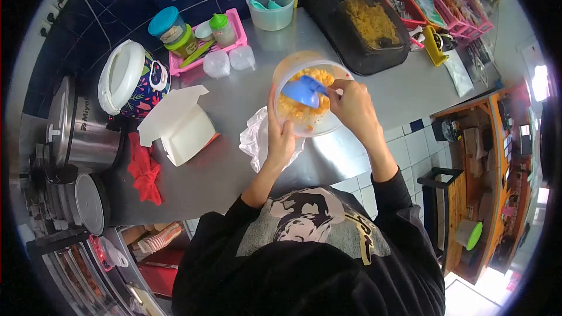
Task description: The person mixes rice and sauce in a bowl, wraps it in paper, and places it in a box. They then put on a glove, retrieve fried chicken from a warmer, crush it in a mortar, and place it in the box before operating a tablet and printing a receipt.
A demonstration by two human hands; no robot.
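Observation:
My left hand [282, 143] is closed on the near left side of a round translucent plastic tub [321, 127], which it holds tilted above the counter. Inside the tub lies crumbly yellow-orange food [319, 75], perhaps fried rice. My right hand [355, 105] grips the handle of a blue scoop [301, 92], whose bowl is down in the tub against the food. Under and beside my left hand sits a crumpled sheet of white wrapping [253, 137]. Farther left, a white takeaway box [190, 134] stands on the counter with its lid up.
A steel counter [234, 184] carries a red cloth [144, 169], a steel cooker [88, 131], a patterned rice container [137, 79] and a pink tray [237, 26] with jars. Behind are a clear bucket [270, 14] and a food container [372, 23]. Colored baskets [398, 3] stand at back right.

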